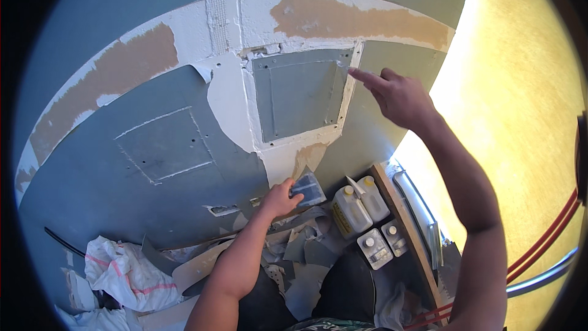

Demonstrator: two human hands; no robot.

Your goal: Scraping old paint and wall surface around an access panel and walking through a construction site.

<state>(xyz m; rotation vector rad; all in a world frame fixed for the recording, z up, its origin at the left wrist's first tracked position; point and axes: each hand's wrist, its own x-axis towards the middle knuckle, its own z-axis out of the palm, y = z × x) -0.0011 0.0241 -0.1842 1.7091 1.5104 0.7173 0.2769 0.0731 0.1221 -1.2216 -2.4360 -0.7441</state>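
Observation:
My left hand [280,200], low in front of the wall, is closed on a flat grey rectangular piece [309,189], its thumb lying over the near side. Whether this is a scraper blade or a cut piece of wall covering, I cannot tell. My right hand [398,93] is raised with its index finger stretched out and the other fingers partly curled. That fingertip is at the upper right edge of a grey rectangular panel [300,95] framed by rough white strips. Nothing shows in this hand. Grey covering [165,141] curls away from the bared white wall left of the panel.
Torn brown and white patches [355,17] run along the upper wall. Two yellow-capped jugs [350,210] and two smaller containers [375,249] stand at the right, beside a wooden edge [407,233]. Scraps and a white sack [125,273] lie below. Red cables [542,239] hang at far right.

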